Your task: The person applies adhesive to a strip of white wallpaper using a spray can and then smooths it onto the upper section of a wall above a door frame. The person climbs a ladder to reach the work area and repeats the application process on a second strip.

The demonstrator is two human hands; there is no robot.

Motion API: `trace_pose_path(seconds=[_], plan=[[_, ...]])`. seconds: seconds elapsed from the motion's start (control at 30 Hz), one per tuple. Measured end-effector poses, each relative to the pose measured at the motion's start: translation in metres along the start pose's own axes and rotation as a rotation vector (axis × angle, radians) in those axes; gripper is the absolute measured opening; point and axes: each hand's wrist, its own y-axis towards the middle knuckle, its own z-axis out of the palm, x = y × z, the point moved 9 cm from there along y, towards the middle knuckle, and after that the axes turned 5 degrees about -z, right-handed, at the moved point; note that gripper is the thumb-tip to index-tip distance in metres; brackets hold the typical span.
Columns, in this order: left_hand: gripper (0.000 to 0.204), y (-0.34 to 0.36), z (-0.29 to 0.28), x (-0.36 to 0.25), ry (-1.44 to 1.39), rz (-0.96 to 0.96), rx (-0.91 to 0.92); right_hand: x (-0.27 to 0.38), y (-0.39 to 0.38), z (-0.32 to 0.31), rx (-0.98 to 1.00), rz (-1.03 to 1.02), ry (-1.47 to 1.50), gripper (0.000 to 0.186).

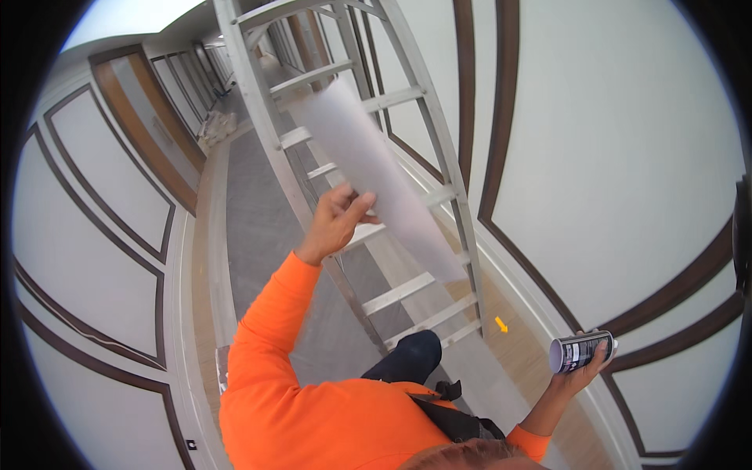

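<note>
My left hand [338, 222] is raised in front of the ladder, its thumb and fingers pinching the edge of a white sheet [376, 160]. The sheet looks like paper or thin card; it slants from upper left to lower right and is slightly blurred. Out to the right, my right hand [581, 379] is wrapped round a spray can [578, 352] with a dark printed label. The can lies almost on its side, its pale base toward the left and a small white tip at its right end, close to the wall. Sheet and can are well apart.
An aluminium stepladder [398, 293] stands right ahead, behind the sheet. White panelled walls [619, 157] with dark brown trim line both sides of the corridor. Grey covering [262, 227] lies on the floor. Bags [217, 128] are heaped farther along at the left, near a wooden door [149, 125].
</note>
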Motion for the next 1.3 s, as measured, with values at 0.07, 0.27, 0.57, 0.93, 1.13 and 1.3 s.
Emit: trace_pose_path(seconds=[0.07,0.27,0.57,0.93,1.13,1.3], plan=[[0.026,0.036,-0.003,-0.046,0.009,0.074,-0.015,-0.018,0.01,0.038,0.139,-0.015,-0.074,0.073],[0.032,0.177,-0.066,-0.219,0.303,0.516,-0.025,-0.004,0.064,0.174,0.242,-0.115,-0.106,0.079],[0.032,0.307,-0.135,-0.289,0.538,0.235,-0.121,0.073,0.114,0.207,0.094,-0.19,-0.169,0.064],[0.043,0.34,-0.174,-0.255,0.521,-0.039,-0.179,0.006,0.139,0.202,-0.082,-0.002,-0.098,0.072],[0.04,0.329,-0.174,-0.26,0.425,-0.18,-0.375,-0.042,0.169,0.348,0.234,0.203,0.09,0.084],[0.031,0.331,-0.186,-0.253,0.272,-0.207,-0.193,-0.019,0.182,0.49,0.467,0.408,0.113,0.097]])
